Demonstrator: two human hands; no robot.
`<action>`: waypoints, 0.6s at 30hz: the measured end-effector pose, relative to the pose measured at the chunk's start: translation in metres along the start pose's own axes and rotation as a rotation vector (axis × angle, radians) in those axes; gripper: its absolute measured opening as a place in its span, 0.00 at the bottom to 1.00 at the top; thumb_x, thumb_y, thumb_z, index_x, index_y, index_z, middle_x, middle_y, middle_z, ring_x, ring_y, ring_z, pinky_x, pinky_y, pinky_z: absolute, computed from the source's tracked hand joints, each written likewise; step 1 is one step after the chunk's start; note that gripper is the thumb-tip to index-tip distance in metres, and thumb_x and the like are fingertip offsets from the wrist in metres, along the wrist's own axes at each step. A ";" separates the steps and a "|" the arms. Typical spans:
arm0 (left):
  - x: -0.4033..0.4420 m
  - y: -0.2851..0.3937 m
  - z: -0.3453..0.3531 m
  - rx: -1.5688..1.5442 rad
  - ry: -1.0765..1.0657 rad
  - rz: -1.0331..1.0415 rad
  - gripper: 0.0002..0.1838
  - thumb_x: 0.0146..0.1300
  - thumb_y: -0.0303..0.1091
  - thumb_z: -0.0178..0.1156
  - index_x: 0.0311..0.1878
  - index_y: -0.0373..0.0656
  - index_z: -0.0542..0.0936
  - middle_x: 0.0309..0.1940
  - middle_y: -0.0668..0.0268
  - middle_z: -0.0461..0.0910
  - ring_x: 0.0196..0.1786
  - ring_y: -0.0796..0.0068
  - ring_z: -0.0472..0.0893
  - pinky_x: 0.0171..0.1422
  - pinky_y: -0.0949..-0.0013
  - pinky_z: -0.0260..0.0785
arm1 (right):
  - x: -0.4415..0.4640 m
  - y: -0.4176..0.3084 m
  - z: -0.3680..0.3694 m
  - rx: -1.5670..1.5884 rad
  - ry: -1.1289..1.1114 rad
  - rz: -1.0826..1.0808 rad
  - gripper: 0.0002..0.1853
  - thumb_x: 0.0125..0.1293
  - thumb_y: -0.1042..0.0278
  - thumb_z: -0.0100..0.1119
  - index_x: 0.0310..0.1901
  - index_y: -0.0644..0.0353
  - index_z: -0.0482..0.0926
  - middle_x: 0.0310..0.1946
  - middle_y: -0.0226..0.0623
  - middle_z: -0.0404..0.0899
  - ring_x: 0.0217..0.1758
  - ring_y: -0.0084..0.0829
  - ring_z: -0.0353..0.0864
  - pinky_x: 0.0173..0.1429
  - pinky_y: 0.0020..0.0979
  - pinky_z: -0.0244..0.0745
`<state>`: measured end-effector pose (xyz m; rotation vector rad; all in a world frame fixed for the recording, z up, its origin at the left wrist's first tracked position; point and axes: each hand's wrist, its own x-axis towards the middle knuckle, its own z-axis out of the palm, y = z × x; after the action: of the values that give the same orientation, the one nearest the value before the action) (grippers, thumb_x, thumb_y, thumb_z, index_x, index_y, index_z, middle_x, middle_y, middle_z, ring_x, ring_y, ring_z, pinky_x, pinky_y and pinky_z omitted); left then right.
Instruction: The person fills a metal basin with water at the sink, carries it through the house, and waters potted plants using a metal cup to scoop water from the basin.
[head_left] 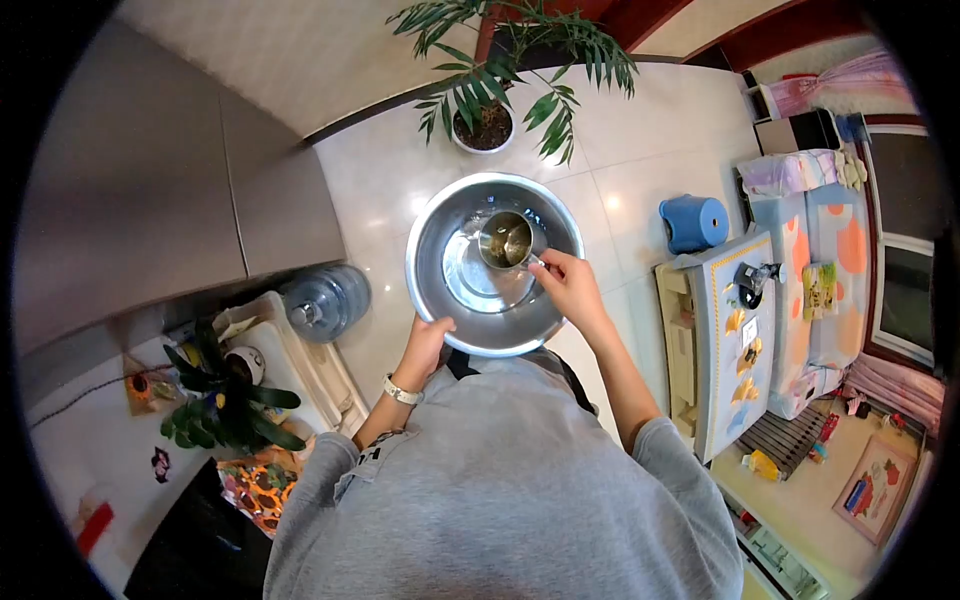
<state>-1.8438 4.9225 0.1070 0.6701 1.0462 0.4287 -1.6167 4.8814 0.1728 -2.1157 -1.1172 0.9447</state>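
A wide, shiny metal basin (pixel 440 215) is held in front of my body. My left hand (pixel 430 338) grips its near left rim, thumb over the edge, with a pale bracelet on the wrist. Inside the basin's outline is a small metal cup (pixel 507 240) with a side handle, looking shiny and brownish within. My right hand (pixel 568 285) is closed on the handle, above the basin's right side. Whether the cup touches the basin bottom, I cannot tell. Some water seems to glint in the basin, but that is unclear.
Beyond the basin stands a potted plant (pixel 484 130) on the tiled floor. A large water bottle (pixel 330 300) is at left beside a grey cabinet (pixel 150 180). To the right are a blue stool (pixel 694 223), a cloth-covered table (pixel 715 370) and a sofa (pixel 835 270).
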 end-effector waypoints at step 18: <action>0.125 -0.027 -0.057 -0.227 0.232 -0.068 0.21 0.44 0.18 0.46 0.46 0.33 0.65 0.38 0.61 0.69 0.42 0.70 0.70 0.45 0.70 0.63 | 0.110 0.067 0.055 0.753 -0.119 0.075 0.07 0.56 0.71 0.50 0.22 0.59 0.69 0.14 0.20 0.62 0.18 0.12 0.59 0.23 0.17 0.53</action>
<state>-1.8385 4.9971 -0.0111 0.3866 1.2141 0.5657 -1.5848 4.9505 0.0548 -1.5000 -0.5879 1.2895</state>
